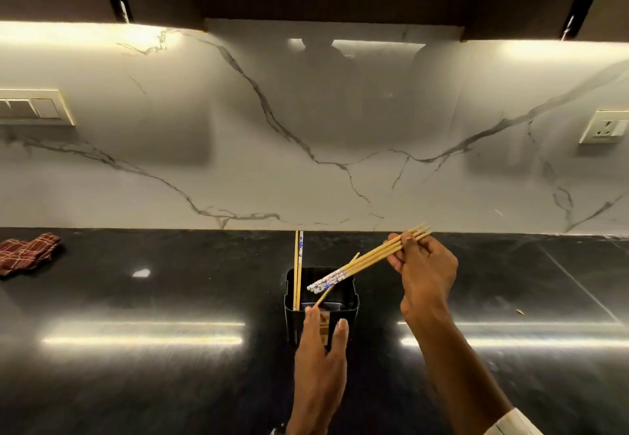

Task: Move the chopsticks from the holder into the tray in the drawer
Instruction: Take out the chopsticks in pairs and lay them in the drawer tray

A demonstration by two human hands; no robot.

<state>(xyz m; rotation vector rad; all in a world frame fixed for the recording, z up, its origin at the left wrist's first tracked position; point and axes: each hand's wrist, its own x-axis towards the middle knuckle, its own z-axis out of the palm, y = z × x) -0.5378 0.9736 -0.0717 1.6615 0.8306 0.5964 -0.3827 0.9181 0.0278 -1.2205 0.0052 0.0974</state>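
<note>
A black rectangular chopstick holder stands on the dark countertop, in the middle near the front. My left hand grips its near wall, thumb and finger over the rim. My right hand holds a bundle of several bamboo chopsticks with blue-and-white patterned ends, slanted over the holder's open top. Two more chopsticks stand upright in the holder's left corner, and another one leans inside near my left fingers. No drawer or tray is in view.
The glossy black countertop runs left to right with a marble backsplash behind. A red checked cloth lies at the far left. A switch plate and a socket sit on the wall.
</note>
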